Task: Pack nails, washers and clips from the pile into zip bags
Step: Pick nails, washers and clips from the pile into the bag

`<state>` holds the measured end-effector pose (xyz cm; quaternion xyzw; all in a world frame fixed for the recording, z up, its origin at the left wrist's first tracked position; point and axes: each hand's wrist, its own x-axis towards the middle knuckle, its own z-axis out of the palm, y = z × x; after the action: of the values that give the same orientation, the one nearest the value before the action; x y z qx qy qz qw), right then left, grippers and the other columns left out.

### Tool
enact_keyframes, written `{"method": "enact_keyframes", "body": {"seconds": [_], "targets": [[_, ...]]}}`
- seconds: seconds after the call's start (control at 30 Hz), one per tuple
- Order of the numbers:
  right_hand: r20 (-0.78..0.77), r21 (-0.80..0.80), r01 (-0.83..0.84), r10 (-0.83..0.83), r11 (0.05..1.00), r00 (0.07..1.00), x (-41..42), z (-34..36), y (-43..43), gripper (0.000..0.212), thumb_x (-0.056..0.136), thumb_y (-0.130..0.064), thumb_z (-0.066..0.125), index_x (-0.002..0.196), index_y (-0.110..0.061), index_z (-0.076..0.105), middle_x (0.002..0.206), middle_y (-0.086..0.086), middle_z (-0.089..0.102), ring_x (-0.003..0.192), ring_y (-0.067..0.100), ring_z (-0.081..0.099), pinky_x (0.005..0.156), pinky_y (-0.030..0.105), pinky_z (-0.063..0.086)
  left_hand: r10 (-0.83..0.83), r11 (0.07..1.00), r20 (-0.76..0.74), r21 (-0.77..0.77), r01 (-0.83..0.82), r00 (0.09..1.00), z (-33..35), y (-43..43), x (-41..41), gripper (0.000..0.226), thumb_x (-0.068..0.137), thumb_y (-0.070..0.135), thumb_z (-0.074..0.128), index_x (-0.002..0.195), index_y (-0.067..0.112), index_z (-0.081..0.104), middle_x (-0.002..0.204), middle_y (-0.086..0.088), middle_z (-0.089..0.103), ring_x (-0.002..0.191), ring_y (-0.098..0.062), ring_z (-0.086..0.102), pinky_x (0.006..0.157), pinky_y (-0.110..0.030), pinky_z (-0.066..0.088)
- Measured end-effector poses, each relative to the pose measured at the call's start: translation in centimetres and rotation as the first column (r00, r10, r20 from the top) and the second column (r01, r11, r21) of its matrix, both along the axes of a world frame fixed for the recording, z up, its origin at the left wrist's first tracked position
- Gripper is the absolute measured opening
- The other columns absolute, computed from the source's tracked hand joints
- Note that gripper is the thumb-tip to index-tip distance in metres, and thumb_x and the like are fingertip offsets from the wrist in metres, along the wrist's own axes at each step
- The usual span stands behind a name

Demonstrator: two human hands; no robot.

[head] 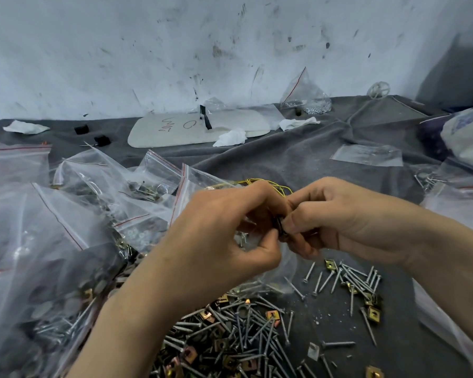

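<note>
Filled zip bags point(74, 214) lay heaped at left. The left hand point(224, 236) pinched a small dark stack of washers point(280, 228) at centre, above the pile point(243, 336). The right hand point(352, 222) pinched the same stack from its other side. Judgement: the stack could spill, so it was best kept squeezed flat and low over a bag mouth, and let go only once inside. Loose nails point(352, 282) lay near right.
</note>
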<state>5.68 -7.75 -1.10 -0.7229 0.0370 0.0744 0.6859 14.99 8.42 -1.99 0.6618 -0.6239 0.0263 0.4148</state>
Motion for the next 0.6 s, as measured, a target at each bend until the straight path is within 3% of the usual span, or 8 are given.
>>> {"method": "enact_keyframes", "body": {"seconds": [0.1,0.3,0.47,0.6], "targets": [[0.008,-0.007,-0.002,0.002,1.0,1.0,0.3,-0.07,0.11,0.012,0.058,-0.027,0.068,0.06,-0.015,0.067,0.055,0.002,0.055,0.05,0.009,0.049,0.049,0.018,0.042,0.007,1.0,-0.008,-0.003,-0.007,1.0,0.07,0.11,0.15,0.015,0.075,0.012,0.063,0.089,0.009,0.067,0.076,0.009,0.068,0.071,-0.007,0.065,0.069,-0.024,0.057],[0.014,0.008,0.0,0.0,1.0,1.0,0.41,-0.24,0.18,0.014,0.058,-0.026,0.067,0.062,-0.012,0.065,0.055,0.006,0.053,0.049,0.011,0.048,0.049,0.019,0.042,0.026,1.0,-0.002,0.014,-0.026,1.0,-0.08,0.03,0.15,0.018,0.072,0.006,0.066,0.09,0.007,0.067,0.077,0.008,0.07,0.072,-0.007,0.066,0.069,-0.026,0.057],[0.003,-0.02,-0.002,0.002,1.0,1.0,0.23,-0.09,0.12,0.012,0.07,-0.021,0.063,0.062,-0.013,0.068,0.055,0.004,0.056,0.05,0.012,0.048,0.049,0.022,0.04,0.054,0.999,-0.01,-0.001,-0.054,0.999,-0.16,-0.14,0.05,0.018,0.072,0.006,0.065,0.09,0.006,0.067,0.074,0.005,0.07,0.07,-0.007,0.066,0.068,-0.026,0.057],[0.022,-0.08,0.012,-0.01,0.997,1.0,0.13,-0.09,0.24,0.016,0.061,-0.03,0.065,0.056,-0.015,0.066,0.053,0.003,0.054,0.047,0.011,0.045,0.046,0.023,0.036,0.03,1.0,-0.042,0.008,-0.03,0.999,-0.26,-0.18,0.06,0.017,0.073,0.006,0.066,0.089,0.005,0.066,0.077,0.003,0.07,0.072,-0.012,0.067,0.069,-0.029,0.058]]}}
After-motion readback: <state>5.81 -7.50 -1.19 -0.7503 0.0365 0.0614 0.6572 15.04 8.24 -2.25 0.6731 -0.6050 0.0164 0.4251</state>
